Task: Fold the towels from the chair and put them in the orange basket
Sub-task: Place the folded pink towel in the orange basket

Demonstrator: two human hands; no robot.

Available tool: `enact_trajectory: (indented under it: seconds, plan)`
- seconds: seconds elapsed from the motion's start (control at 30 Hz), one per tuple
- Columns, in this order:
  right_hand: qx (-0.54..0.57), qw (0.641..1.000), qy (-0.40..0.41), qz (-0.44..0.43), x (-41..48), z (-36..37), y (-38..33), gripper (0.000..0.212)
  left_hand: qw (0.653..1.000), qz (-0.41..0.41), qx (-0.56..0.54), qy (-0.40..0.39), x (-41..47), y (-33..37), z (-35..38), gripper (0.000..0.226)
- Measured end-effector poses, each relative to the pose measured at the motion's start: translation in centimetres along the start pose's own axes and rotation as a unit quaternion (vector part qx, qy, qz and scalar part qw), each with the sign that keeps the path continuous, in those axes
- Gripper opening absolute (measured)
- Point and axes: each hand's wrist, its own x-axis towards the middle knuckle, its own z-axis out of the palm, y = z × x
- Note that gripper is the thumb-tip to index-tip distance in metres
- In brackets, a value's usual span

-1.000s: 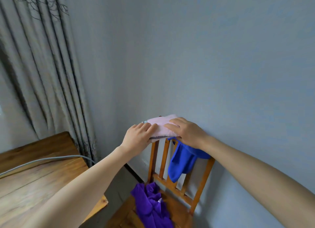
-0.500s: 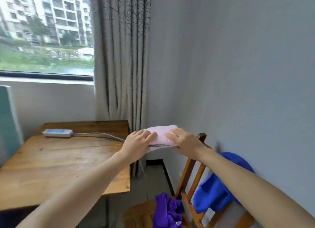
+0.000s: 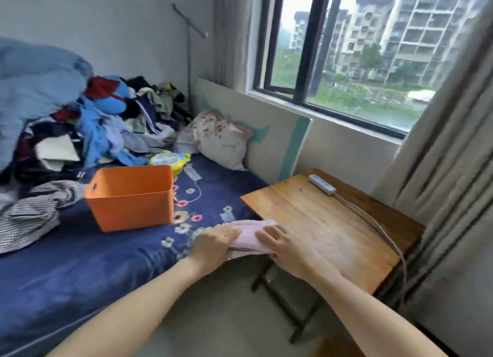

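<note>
Right now the folded pink towel (image 3: 250, 234) sits low in the middle of the head view, gripped at both ends. The left hand (image 3: 213, 246) holds its nine o'clock edge and the right hand (image 3: 290, 250) its three o'clock edge. Fingers lie flat on top, and the thumbs are hidden, presumably underneath. The towel hangs over the gap where the bed (image 3: 80, 263) meets the near corner of the worktop (image 3: 320, 218). I cannot tell whether it brushes that corner.

The orange basket (image 3: 128, 204) stands upright on the bed at about ten o'clock from the hands, well apart from them. Its open top is tilted slightly toward the camera, and its inside is out of sight from here. The step in hand looks like carrying the folded towel across and setting it down inside.

To do this well, both ends should stay level and pinched firmly enough that the layers do not slide open. The towel should travel toward ten o'clock above the basket rim and go in flat rather than being dropped. The basket rests on soft bedding, so a push on its wall could tip it. The loose clothes pile (image 3: 106, 116) at eleven o'clock is best left alone. The chair is out of view, so how many towels remain cannot be judged.
</note>
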Motion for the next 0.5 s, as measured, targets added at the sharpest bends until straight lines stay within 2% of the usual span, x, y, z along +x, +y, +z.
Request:
enact_trajectory:
  seconds: [0.13, 0.3, 0.37, 0.5]
  plan:
    - [0.039, 0.996, -0.009, -0.075, 6.1, 0.8, -5.6, 0.059, 0.995, -0.085, 0.049, -0.015, -6.1, -4.2, -3.7, 0.086]
    - [0.054, 0.989, -0.046, -0.133, 12.4, 2.9, -10.8, 0.048, 0.984, -0.152, 0.087, -0.018, -12.0, -8.6, -7.1, 0.087]
    - [0.052, 0.986, -0.058, -0.149, 14.9, 4.2, -13.0, 0.049, 0.981, -0.173, 0.088, -0.025, -14.2, -10.6, -8.1, 0.086]
    - [0.075, 0.977, -0.030, -0.199, 20.6, 5.8, -18.6, 0.058, 0.975, -0.201, 0.088, -0.020, -18.7, -16.3, -11.1, 0.084]
